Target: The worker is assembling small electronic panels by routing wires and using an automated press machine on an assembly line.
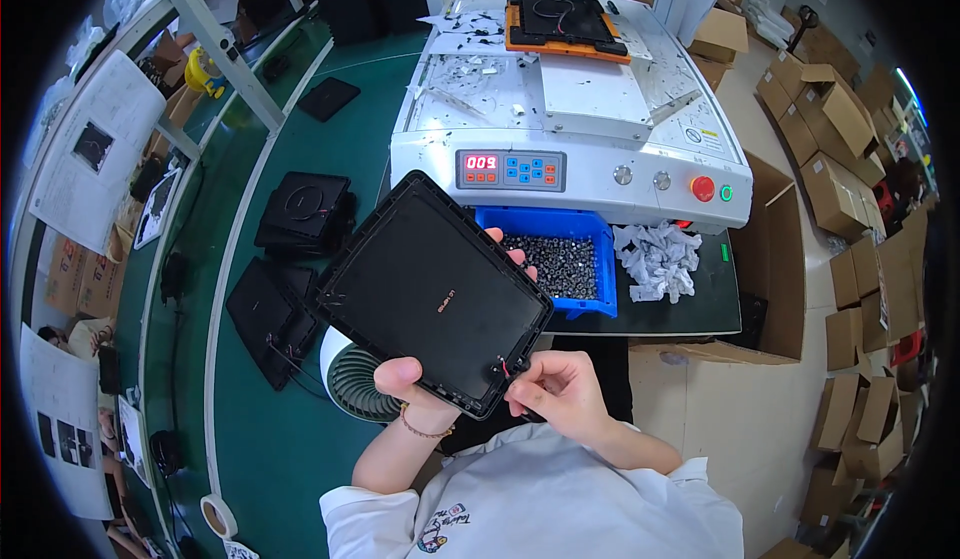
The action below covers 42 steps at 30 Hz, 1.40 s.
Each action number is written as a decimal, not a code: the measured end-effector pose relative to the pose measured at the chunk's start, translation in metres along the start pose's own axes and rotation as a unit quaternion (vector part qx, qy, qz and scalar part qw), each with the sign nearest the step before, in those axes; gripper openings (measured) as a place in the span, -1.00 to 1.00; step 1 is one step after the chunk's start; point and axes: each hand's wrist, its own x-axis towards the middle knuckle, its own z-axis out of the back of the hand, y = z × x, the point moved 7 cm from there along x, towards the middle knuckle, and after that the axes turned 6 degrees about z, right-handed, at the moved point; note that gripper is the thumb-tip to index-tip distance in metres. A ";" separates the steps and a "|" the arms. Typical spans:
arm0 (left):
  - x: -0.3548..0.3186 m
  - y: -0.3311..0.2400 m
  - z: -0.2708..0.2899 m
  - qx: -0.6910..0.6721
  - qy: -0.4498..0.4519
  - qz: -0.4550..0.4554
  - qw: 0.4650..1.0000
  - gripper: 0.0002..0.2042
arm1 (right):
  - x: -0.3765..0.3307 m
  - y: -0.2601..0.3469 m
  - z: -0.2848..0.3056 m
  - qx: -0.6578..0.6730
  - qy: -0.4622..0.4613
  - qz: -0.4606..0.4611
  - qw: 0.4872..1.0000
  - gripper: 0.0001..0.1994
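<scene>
"On the near side of the machine (590,174), a black panel (420,284) is held up. How would it handle?"

"Stiff and fairly light, I'd judge; it looks like thin plastic. The broad face may be slippery, so take it by the raised rim."

"As the left hand (425,409) does?"

"Roughly. It's spread wide beneath, gripping the panel, thumb on the edge away from the machine, fingertips over the edge nearest it."

"And the right hand (560,394)?"

"Curled toward a pinch near the corner farthest from the machine, just beside a red wire (506,367). Whether the tips are closed on it, I can't tell. The wire seems the fragile part; better not to lift by it."

"Any writing?"

"On the machine's front, a display (481,163) with lit red digits. Well out from its near side, a printed motif with lettering on the white shirt (600,499). Toward the machine's right end, a small sticker (705,137). Smallest, pale lettering near the panel's middle, perhaps a maker's mark."
</scene>
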 end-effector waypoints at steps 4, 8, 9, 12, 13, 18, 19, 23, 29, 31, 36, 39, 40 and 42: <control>0.000 -0.001 -0.002 -0.008 -0.004 0.003 1.000 0.15 | -0.001 -0.004 0.009 -0.041 -0.021 0.006 0.999 -0.86; -0.002 0.000 -0.003 0.011 0.012 -0.005 1.000 0.14 | -0.002 -0.007 0.010 -0.038 -0.023 0.015 0.999 -0.86; -0.002 0.002 0.000 -0.005 0.008 -0.007 1.000 0.11 | -0.002 -0.008 0.011 -0.031 -0.027 0.008 0.999 -0.85; -0.003 0.004 -0.001 -0.020 -0.003 -0.007 1.000 0.07 | -0.001 -0.006 0.011 -0.039 -0.032 0.019 0.999 -0.87; -0.003 0.004 -0.001 -0.017 -0.009 -0.006 1.000 0.07 | 0.000 -0.005 0.011 -0.039 -0.033 0.019 0.999 -0.87; -0.002 0.004 0.003 -0.002 -0.002 -0.010 1.000 0.14 | 0.003 -0.001 0.011 -0.042 -0.037 -0.001 0.998 -0.91; -0.001 0.003 0.003 -0.008 0.003 -0.013 1.000 0.14 | 0.004 -0.002 0.011 -0.042 -0.037 -0.001 0.998 -0.91; -0.003 0.006 0.000 -0.003 -0.009 -0.013 1.000 0.15 | 0.006 -0.007 0.015 -0.020 -0.028 0.072 0.997 -0.89; -0.005 0.009 0.008 -0.002 -0.027 -0.012 1.000 0.17 | 0.013 -0.006 0.013 0.019 -0.018 0.090 0.996 -0.90; -0.004 0.012 0.006 0.038 0.018 -0.005 0.999 0.16 | 0.015 -0.007 0.016 0.039 -0.020 0.096 0.994 -0.91; -0.006 0.015 -0.003 0.007 0.008 0.014 1.000 0.15 | 0.012 -0.008 0.020 0.095 0.003 0.094 0.991 -0.89; -0.006 0.017 -0.006 -0.013 -0.002 0.014 1.000 0.10 | 0.014 0.000 0.018 0.105 0.034 0.076 0.991 -0.86; -0.007 0.015 -0.007 -0.010 -0.010 -0.003 1.000 0.05 | 0.013 0.001 0.019 0.108 0.038 0.076 0.991 -0.86; -0.008 0.015 -0.007 -0.011 -0.018 -0.016 1.000 0.03 | 0.010 0.002 0.019 0.081 0.055 0.070 0.993 -0.82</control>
